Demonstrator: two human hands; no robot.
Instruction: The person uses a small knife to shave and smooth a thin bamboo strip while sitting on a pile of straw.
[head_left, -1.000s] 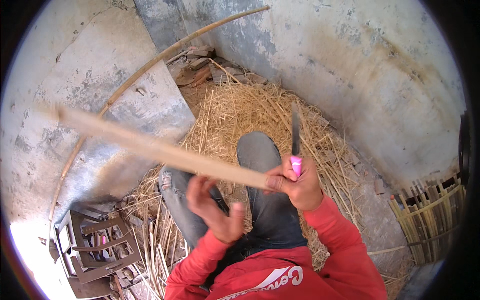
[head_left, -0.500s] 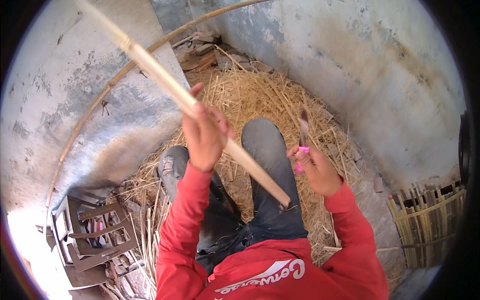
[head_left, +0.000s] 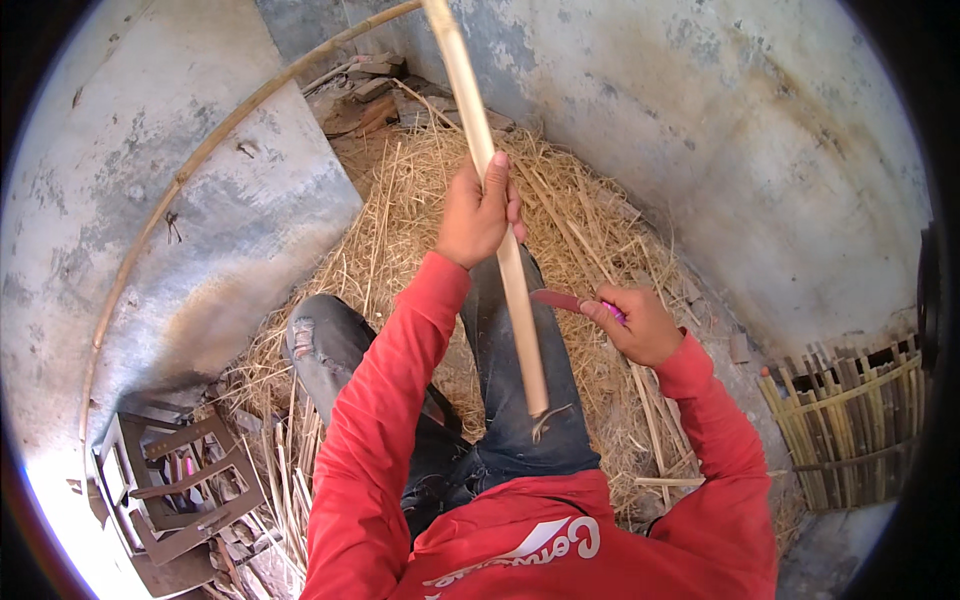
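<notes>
A long pale bamboo strip (head_left: 522, 320) slants from the top of the view down to my right thigh, its lower end above the worn dark jeans (head_left: 560, 440). My left hand (head_left: 478, 212) is wrapped around the strip near its middle, thumb lying along the face. A knife (head_left: 560, 299) with a pink handle is gripped in my right hand (head_left: 642, 325). Its blade points left, with the tip close beside the strip's right edge; whether it touches, I cannot tell. A thin curl of fibre (head_left: 550, 418) shows by the strip's lower end.
Straw-like shavings (head_left: 575, 200) cover the floor around my legs. Broken bricks (head_left: 372, 88) lie in the far corner. A bent bamboo pole (head_left: 180, 180) leans along the left wall. A brown frame (head_left: 250, 475) stands lower left, a slatted bamboo panel (head_left: 850, 430) at right.
My left hand has moved right and away from me, closing around the strip, which has swung steeper. The knife has turned from pointing away to pointing left, toward the strip.
</notes>
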